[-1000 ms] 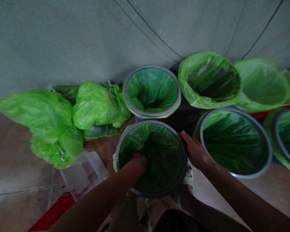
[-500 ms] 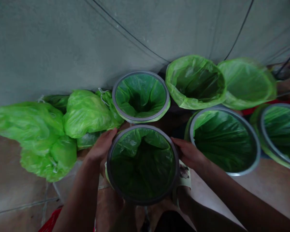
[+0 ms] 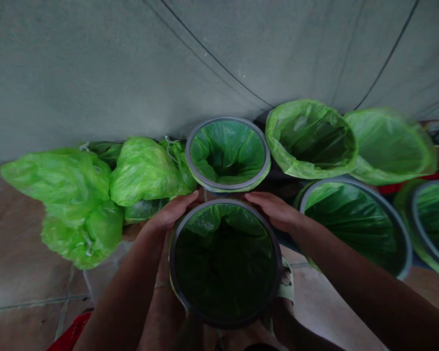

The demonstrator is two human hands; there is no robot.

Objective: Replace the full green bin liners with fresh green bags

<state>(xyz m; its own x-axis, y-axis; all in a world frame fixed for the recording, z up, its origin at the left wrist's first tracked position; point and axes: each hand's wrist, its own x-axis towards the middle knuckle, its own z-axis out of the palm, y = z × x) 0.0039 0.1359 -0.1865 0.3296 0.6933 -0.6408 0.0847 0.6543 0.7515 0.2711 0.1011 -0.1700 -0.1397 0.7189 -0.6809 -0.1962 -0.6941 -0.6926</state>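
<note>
A round trash bin with a grey ring around its rim stands in front of me, lined with a green plastic bag. My left hand lies against the far left of the rim, its fingers long and pressed together, pointing forward. On the far right of the same rim, my right hand curves round, fingertips pointing inward. The bin sits between both hands, and its dark inside hides the bottom. Just beyond the fingertips is a second lined bin with a grey ring.
Filled green bags with white ties lie heaped at the left by the grey wall. Several more lined bins stand at the right. A red plastic object shows at the lower left. Dark cables hang along the wall.
My hands have slid forward around the far side of the rim, so the fingertips are closer together. The bin is slightly nearer to me. The whole view has shifted a little.
</note>
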